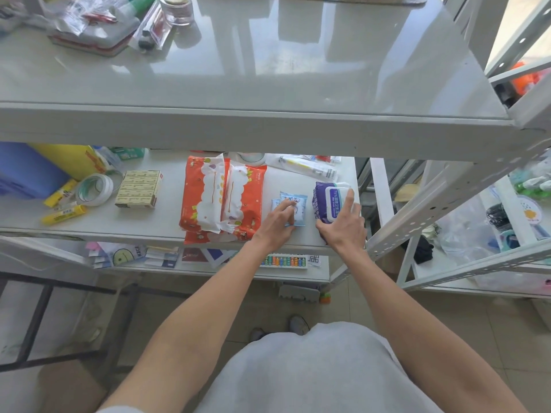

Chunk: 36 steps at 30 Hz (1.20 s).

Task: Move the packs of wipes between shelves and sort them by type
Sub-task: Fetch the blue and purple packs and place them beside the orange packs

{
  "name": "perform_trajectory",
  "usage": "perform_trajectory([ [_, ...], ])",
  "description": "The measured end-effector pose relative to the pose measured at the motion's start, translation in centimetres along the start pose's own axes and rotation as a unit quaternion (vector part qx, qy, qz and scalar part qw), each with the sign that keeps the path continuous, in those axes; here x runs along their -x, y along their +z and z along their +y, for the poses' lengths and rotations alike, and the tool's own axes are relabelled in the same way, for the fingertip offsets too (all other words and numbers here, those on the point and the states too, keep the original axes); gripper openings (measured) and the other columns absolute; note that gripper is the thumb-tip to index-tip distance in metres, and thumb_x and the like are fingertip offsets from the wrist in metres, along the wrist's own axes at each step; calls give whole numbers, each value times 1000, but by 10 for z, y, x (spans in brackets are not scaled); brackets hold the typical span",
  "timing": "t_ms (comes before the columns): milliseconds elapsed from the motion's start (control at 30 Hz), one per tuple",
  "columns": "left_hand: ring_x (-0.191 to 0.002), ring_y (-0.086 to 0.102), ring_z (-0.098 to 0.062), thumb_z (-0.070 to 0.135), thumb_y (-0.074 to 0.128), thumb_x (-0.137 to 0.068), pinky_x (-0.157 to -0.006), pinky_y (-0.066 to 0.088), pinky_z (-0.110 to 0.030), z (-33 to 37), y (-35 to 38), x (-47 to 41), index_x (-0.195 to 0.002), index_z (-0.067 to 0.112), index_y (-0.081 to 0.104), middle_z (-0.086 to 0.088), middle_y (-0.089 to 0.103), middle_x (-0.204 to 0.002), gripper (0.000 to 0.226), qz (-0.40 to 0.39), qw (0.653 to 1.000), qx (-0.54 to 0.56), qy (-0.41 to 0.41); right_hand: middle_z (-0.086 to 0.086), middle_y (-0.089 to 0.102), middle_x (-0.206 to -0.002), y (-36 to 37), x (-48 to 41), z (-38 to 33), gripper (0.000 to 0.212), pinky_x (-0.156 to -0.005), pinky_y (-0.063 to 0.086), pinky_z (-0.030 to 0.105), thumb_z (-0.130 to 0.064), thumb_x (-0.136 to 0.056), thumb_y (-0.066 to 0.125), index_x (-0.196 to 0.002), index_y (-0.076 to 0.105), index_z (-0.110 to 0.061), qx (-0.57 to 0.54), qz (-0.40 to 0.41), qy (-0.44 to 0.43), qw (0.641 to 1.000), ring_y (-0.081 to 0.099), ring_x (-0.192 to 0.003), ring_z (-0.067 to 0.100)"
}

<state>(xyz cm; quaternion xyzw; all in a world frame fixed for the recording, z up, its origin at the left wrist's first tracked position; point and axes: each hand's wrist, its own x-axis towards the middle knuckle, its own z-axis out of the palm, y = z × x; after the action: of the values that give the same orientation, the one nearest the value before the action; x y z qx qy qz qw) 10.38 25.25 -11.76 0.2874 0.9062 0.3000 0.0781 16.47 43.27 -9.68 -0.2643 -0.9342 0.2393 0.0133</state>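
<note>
Wipes packs lie on the middle shelf [155,222], both hands on them: the left hand [278,223] rests loosely curled, fingers on the small blue packs [293,208], while the right hand [343,226] clasps the purple pack [323,204] by its near end. Just left lie two orange packs [222,198]; farther left, a box [138,189] and tape roll [94,189].

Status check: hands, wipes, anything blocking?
Left hand on small blue packs. Right hand gripping purple pack. Orange packs side by side, left of them. Nothing in the way.
</note>
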Motion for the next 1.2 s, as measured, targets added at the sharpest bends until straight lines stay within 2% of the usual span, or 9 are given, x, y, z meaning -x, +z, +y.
perform_trajectory([
  [200, -95, 65, -34, -17, 57, -89, -84, 57, -40, -7, 5, 6, -93, -7, 65, -14, 58, -128, 14, -9, 998, -53, -15, 19, 49, -143, -5, -8, 0, 124, -98, 52, 58, -78, -71, 73, -161, 11, -20, 16, -29, 5, 999, 57, -123, 44],
  [367, -100, 60, -34, -15, 57, -81, -99, 50, -52, 10, 6, 8, -92, -6, 68, -16, 57, -123, 18, -6, 995, -97, -36, 19, 49, -144, -7, -6, -2, 121, -100, 50, 58, -83, -70, 70, -159, 18, -20, 17, -9, 1, 1000, 55, -126, 42],
  [467, -107, 55, -32, 8, 69, -82, -103, 46, -51, 20, 4, 11, -92, 2, 67, -15, 55, -121, 13, -9, 992, -119, -36, 19, 49, -146, -9, -6, -6, 108, -103, 48, 58, -81, -75, 66, -154, 29, -18, 9, 42, -13, 999, 53, -129, 40],
  [567, -110, 55, -30, 26, 76, -80, -101, 50, -43, 19, -5, 21, -101, 6, 66, -14, 55, -123, 31, 22, 996, -81, -33, 19, 50, -147, -9, -8, -13, 90, -107, 43, 59, -70, -83, 66, -149, 39, -15, -2, 98, -41, 994, 49, -135, 39],
  [733, -105, 61, -24, 16, 78, -82, -94, 53, -33, -8, -46, 57, -99, 9, 70, -10, 63, -114, 20, 188, 979, -54, -62, 11, 52, -146, 2, -4, -33, 59, -112, 32, 57, -46, -90, 68, -137, 53, -14, -21, 129, -69, 989, 45, -140, 32],
  [833, -112, 59, -29, 18, 79, -81, -94, 53, -40, -47, -70, 83, -103, 11, 71, -12, 62, -119, 24, 263, 952, -86, -132, 8, 60, -135, 22, 11, -49, 40, -108, 37, 53, -25, -88, 70, -125, 62, -14, -36, 148, -149, 977, 53, -131, 28],
  [933, -128, 49, -36, 49, 78, -78, -99, 44, -53, -83, -83, 96, -121, 22, 65, -13, 51, -140, 52, 226, 942, -143, -202, 12, 67, -130, 54, 32, -65, 35, -102, 50, 50, -9, -87, 73, -122, 69, -8, -18, 87, -244, 966, 63, -122, 32],
  [1067, -140, 39, -44, 60, 76, -79, -100, 47, -65, -103, -90, 89, -139, 32, 54, -16, 29, -161, 70, 159, 957, -94, -224, 11, 34, -166, 88, 49, -83, 62, -124, 30, 50, -34, -103, 52, -159, 35, -16, 88, -55, -182, 978, 29, -155, 32],
  [1200, -143, 36, -44, 56, 73, -83, -105, 44, -62, -100, -93, 88, -142, 34, 51, -15, 24, -165, 66, 144, 957, -88, -235, 8, 13, -174, 91, 54, -92, 71, -129, 14, 48, -36, -106, 42, -167, 8, -24, 131, -81, -156, 976, 9, -161, 32],
])
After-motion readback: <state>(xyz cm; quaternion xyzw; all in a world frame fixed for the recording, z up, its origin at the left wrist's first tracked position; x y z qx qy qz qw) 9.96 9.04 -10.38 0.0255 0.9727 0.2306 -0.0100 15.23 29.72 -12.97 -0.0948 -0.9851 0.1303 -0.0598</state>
